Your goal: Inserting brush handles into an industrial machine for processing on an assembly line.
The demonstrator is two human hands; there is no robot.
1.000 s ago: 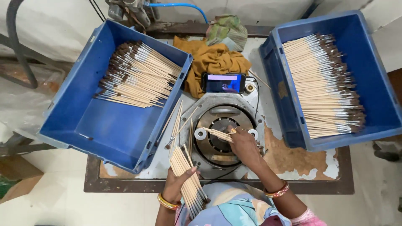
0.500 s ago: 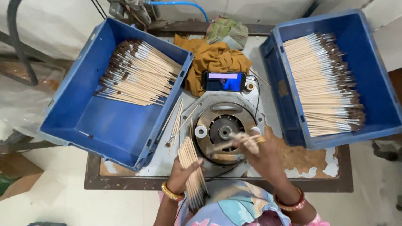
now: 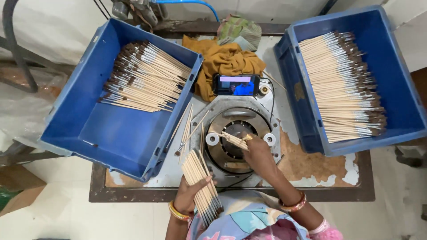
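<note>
My left hand (image 3: 189, 192) grips a bundle of wooden-handled paintbrushes (image 3: 200, 180), fanned out, at the near edge of the table. My right hand (image 3: 259, 153) holds a few brushes (image 3: 233, 140) over the round metal machine (image 3: 235, 138) in the middle of the table, their ends lying across its dark centre. Two small white rollers (image 3: 212, 139) sit on either side of that centre. A few loose brushes (image 3: 189, 129) lie on the table left of the machine.
A blue crate (image 3: 89, 133) at the left holds a pile of brushes (image 3: 144, 78). Another blue crate (image 3: 400, 80) at the right holds a neat stack of brushes (image 3: 342, 86). A phone (image 3: 236, 84) with a lit screen rests on a mustard cloth (image 3: 222, 60) behind the machine.
My right hand has moved back over the machine's centre with a few brushes. The bundle in my left hand stays near the table's front edge.
</note>
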